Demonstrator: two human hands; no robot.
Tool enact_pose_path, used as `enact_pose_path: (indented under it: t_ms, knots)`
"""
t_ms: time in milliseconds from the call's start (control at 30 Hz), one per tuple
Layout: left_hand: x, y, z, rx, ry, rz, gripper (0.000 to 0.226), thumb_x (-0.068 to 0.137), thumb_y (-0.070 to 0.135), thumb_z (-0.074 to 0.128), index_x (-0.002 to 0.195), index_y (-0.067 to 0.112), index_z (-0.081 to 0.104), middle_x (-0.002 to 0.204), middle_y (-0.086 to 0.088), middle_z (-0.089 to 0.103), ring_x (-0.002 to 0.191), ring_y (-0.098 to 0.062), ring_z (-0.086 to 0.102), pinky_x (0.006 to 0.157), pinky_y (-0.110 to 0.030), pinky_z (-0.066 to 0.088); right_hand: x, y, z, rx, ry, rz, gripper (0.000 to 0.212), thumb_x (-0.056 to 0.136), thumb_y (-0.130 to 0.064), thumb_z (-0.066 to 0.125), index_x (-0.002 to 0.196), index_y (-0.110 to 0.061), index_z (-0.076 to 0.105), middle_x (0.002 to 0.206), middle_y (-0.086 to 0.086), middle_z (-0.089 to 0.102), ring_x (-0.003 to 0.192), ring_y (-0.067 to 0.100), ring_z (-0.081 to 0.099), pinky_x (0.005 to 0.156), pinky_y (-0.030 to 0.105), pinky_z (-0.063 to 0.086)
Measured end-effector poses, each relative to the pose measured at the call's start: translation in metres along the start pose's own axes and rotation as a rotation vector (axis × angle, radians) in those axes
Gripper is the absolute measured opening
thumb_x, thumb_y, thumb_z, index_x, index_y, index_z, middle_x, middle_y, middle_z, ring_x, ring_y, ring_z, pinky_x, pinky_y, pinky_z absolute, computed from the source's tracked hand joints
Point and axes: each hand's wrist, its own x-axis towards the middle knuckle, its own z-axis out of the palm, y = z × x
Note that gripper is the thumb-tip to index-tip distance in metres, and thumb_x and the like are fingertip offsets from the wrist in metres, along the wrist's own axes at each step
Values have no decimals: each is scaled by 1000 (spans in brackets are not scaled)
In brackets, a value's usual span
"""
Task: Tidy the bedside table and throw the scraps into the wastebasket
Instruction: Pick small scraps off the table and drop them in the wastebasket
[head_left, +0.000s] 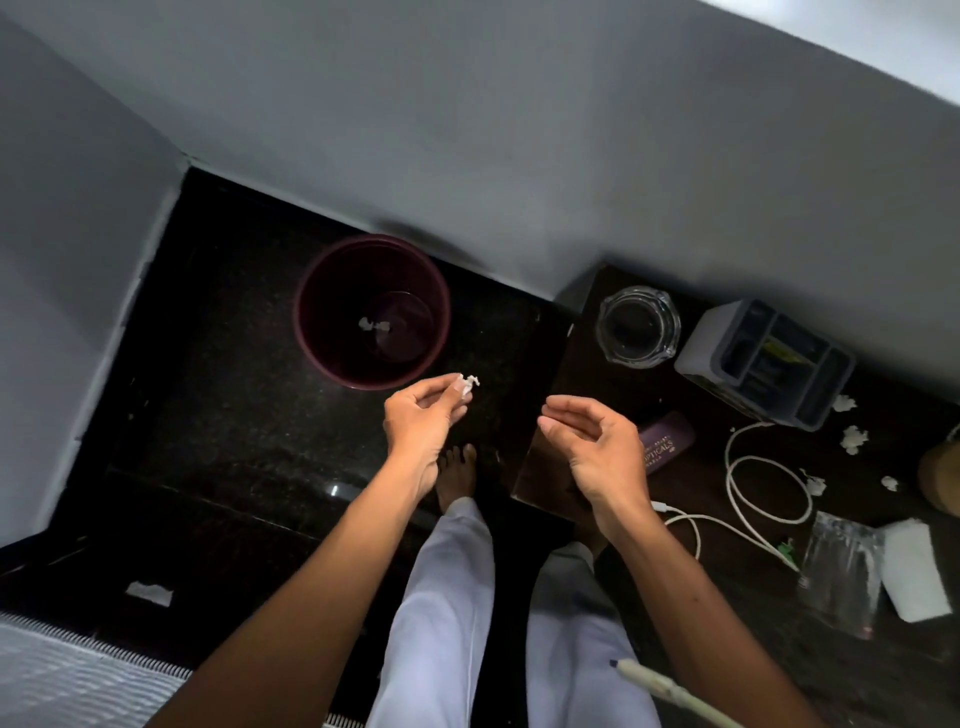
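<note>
A dark maroon wastebasket (311, 332) stands on the black floor by the wall, with two white scraps (373, 325) lying at its bottom. My left hand (423, 418) pinches a small white paper scrap (469, 384) just in front of the basket's near rim. My right hand (592, 447) hovers over the left edge of the dark bedside table (587, 364), fingers loosely curved and holding nothing. Several white scraps (853, 438) lie on the table's right part.
On the table stand a glass ashtray (638, 326), a grey organiser box (763, 358), a purple glasses case (667, 441), a white cable (748, 493), a clear tumbler (841, 571), a white block (917, 574) and a pen (670, 691). A paper piece (149, 593) lies on the floor.
</note>
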Motion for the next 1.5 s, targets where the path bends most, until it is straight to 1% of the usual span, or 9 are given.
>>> enact_pose_path:
  t_ms: [200, 400, 533, 633, 767, 967, 1233, 1400, 1500]
  knots:
    - [42, 23, -19, 13, 125, 60, 17, 94, 4, 68, 110, -1, 70, 87, -7, 72, 79, -15, 71, 69, -18, 60, 4, 9, 5, -25, 44, 20, 19, 89, -4, 71, 102, -17, 76, 99, -1, 78, 92, 6, 74, 86, 27, 59]
    - [78, 49, -37, 121, 226, 108, 15, 97, 5, 65, 109, 9, 72, 110, -13, 74, 102, -24, 73, 93, -35, 59, 6, 18, 3, 26, 82, 48, 17, 92, -3, 66, 99, -16, 74, 97, 3, 77, 94, 13, 74, 81, 24, 59]
    - [79, 53, -38, 117, 243, 108, 18, 99, 3, 59, 100, 17, 70, 111, -11, 73, 95, -18, 73, 86, -30, 58, 6, 18, 1, 73, 133, 54, 20, 93, -1, 64, 97, -19, 72, 99, 5, 76, 92, 11, 73, 81, 24, 58]
    - [68, 49, -33, 97, 235, 83, 18, 101, 5, 57, 114, 11, 68, 115, -11, 72, 100, -18, 73, 88, -30, 58, 3, 17, -4, 115, 175, 60, 21, 91, -1, 67, 102, -18, 72, 102, 3, 75, 95, 10, 72, 83, 25, 58]
    - [34, 38, -12, 79, 105, 49, 20, 103, 8, 53, 118, 8, 66, 116, -11, 71, 101, -18, 72, 89, -29, 59, -3, 15, -17, 169, 208, 77, 21, 92, -4, 67, 109, -15, 71, 106, 0, 76, 98, 11, 73, 77, 22, 56]
    - [-39, 4, 40, 114, -167, 22, 17, 104, 8, 51, 107, 12, 68, 108, -11, 73, 96, -17, 73, 85, -27, 59, -13, 19, -48, 192, 259, 48, 24, 93, 6, 61, 108, -12, 68, 108, 13, 73, 100, 23, 72, 89, 34, 58]
    - [-110, -41, 112, 178, -322, -45, 20, 104, 13, 53, 114, 9, 69, 107, -10, 76, 98, -18, 74, 87, -29, 59, -27, 27, -117, 108, 364, -66, 26, 93, -4, 64, 101, -28, 70, 104, 0, 76, 96, 11, 74, 83, 28, 60]
    - [-136, -54, 151, 230, -400, -42, 19, 104, 10, 51, 112, 7, 68, 107, -13, 75, 93, -17, 71, 85, -29, 56, -25, 27, -174, -5, 544, -142, 17, 94, -8, 63, 104, -20, 70, 99, 2, 75, 90, 17, 74, 83, 35, 60]
    - [-145, -63, 170, 265, -427, -34, 22, 105, 9, 50, 118, 2, 65, 107, -16, 73, 96, -20, 69, 84, -27, 56, -16, 29, -214, -190, 620, -173, 18, 95, -13, 62, 111, -17, 70, 103, 0, 75, 92, 10, 71, 74, 13, 54]
